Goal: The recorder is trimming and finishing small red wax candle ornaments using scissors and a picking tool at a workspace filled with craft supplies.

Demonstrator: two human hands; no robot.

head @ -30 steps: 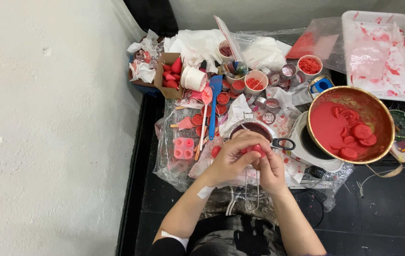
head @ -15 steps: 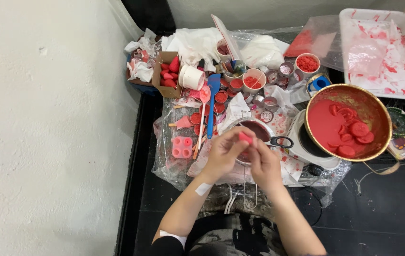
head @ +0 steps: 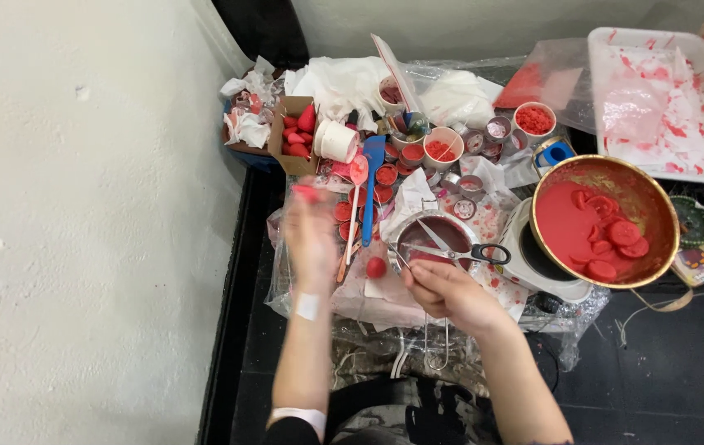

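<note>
Two hands work apart over the cluttered desk (head: pixel 319 309): the left hand (head: pixel 311 235), blurred, pinches a small red piece (head: pixel 306 193) raised toward 11 o'clock; the right hand (head: pixel 443 288) rests loosely curled at the small dark pan (head: pixel 432 239), scissors (head: pixel 459 253) lying across its rim at 12 o'clock.

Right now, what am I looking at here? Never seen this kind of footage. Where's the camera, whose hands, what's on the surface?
One camera, worn on a person's head, looks down at their own two bare hands. No machine is involved. The left hand is raised and blurred, pinching a small red piece at its fingertips. The right hand rests by a small metal pot with scissors laid across it. The plastic-covered surface holds a gold pan of red wax on a white burner, a blue spatula, a cardboard box of red shapes and a stained white tray.
</note>
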